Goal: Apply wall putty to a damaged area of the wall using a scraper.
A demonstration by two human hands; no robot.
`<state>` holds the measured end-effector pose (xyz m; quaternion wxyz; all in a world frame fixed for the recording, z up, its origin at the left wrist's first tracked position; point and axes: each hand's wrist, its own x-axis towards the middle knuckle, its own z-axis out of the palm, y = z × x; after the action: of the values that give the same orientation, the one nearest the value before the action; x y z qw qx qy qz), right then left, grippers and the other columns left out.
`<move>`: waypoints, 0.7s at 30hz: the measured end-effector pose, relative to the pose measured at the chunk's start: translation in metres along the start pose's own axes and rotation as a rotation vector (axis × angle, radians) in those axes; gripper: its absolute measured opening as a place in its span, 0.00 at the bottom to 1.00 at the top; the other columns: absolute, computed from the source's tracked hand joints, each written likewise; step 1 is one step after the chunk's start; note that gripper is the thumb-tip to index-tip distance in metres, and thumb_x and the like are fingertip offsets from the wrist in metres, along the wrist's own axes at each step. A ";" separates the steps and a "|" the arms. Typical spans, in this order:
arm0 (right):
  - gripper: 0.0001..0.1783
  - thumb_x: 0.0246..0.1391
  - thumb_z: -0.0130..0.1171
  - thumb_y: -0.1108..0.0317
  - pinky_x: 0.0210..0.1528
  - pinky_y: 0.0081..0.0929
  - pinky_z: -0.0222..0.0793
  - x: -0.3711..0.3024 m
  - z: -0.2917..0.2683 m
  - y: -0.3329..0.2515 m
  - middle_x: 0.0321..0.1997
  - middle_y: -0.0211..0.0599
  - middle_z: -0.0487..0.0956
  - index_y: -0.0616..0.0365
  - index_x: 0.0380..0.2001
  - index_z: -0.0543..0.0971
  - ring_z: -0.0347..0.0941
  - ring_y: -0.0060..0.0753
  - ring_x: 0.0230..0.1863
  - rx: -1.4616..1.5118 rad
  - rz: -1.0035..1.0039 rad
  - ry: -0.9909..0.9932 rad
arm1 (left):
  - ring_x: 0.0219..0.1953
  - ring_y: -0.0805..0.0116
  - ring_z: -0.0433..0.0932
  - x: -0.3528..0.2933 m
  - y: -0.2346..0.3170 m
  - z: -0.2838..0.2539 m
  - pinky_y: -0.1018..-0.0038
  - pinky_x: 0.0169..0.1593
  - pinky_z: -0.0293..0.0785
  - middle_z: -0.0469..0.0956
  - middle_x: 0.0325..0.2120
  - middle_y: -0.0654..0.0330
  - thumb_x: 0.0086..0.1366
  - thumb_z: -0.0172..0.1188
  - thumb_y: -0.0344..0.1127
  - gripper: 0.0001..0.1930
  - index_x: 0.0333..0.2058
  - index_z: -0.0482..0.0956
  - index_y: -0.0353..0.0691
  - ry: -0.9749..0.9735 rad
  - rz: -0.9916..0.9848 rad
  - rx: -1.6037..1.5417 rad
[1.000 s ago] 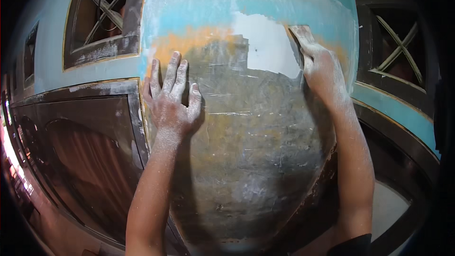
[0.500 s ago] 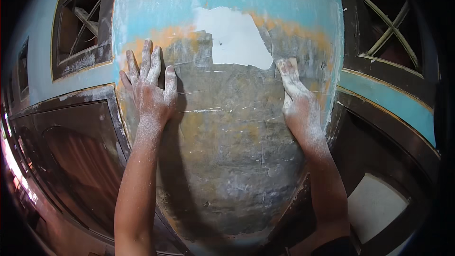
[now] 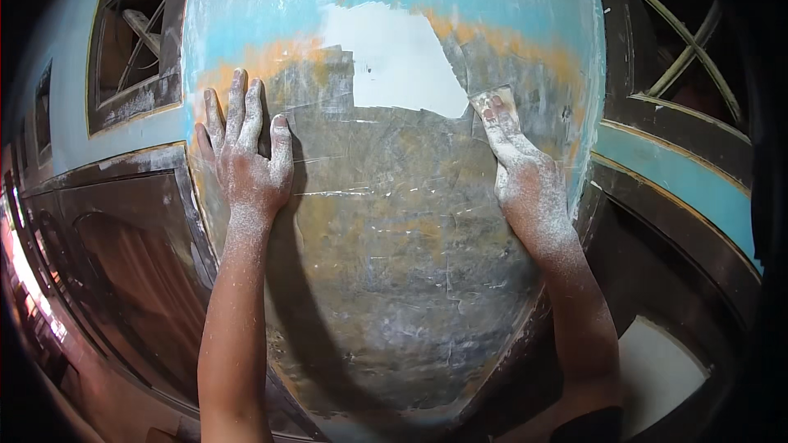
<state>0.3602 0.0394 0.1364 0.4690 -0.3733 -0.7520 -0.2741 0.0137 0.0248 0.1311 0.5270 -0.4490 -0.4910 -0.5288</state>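
Observation:
A wall [image 3: 394, 238] of patchy grey-brown plaster stands in front of me, with a smooth white patch [image 3: 402, 66] at its upper middle. My left hand [image 3: 246, 160] lies flat against the plaster on the left, fingers spread, holding nothing. To the right of the white patch, my right hand [image 3: 525, 164] presses a small flat pale piece of sandpaper [image 3: 507, 98] against the surface. Two of its fingertips rest on top of the sheet; the thumb is hidden. White dust coats both hands and wrists.
Blue paint with an orange band [image 3: 271, 52] covers the wall higher up. Dark wooden window frames [image 3: 176, 86] with crossed bars flank it, and a brown panelled door [image 3: 123, 271] is at left. A white board [image 3: 661, 373] leans at lower right.
My right hand has slid slightly up and right along the wall with the sandpaper, away from the white patch's corner. The left hand keeps its place on the plaster; the view has shifted a little.

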 end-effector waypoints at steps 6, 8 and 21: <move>0.44 0.55 0.45 0.84 0.56 0.48 0.78 0.010 -0.002 0.004 0.78 0.25 0.63 0.42 0.75 0.63 0.79 0.57 0.53 -0.075 -0.040 0.004 | 0.78 0.48 0.49 0.000 -0.001 0.001 0.42 0.76 0.39 0.62 0.74 0.65 0.70 0.58 0.45 0.28 0.68 0.73 0.49 0.013 0.008 0.002; 0.44 0.55 0.44 0.84 0.55 0.48 0.78 0.004 -0.006 0.002 0.78 0.26 0.62 0.43 0.75 0.62 0.80 0.56 0.53 -0.064 -0.043 -0.020 | 0.78 0.48 0.50 -0.001 0.000 0.000 0.43 0.76 0.40 0.62 0.74 0.65 0.70 0.58 0.45 0.28 0.68 0.73 0.49 0.026 0.014 0.012; 0.41 0.57 0.44 0.83 0.57 0.51 0.77 0.028 -0.008 -0.009 0.78 0.28 0.62 0.48 0.75 0.62 0.80 0.56 0.53 -0.172 -0.069 -0.015 | 0.78 0.51 0.52 0.000 -0.001 0.002 0.46 0.76 0.41 0.65 0.73 0.66 0.70 0.59 0.44 0.27 0.67 0.75 0.50 0.054 0.018 0.012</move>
<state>0.3489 0.0373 0.1649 0.4198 -0.3881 -0.7417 -0.3507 0.0123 0.0267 0.1307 0.5475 -0.4356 -0.4758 -0.5329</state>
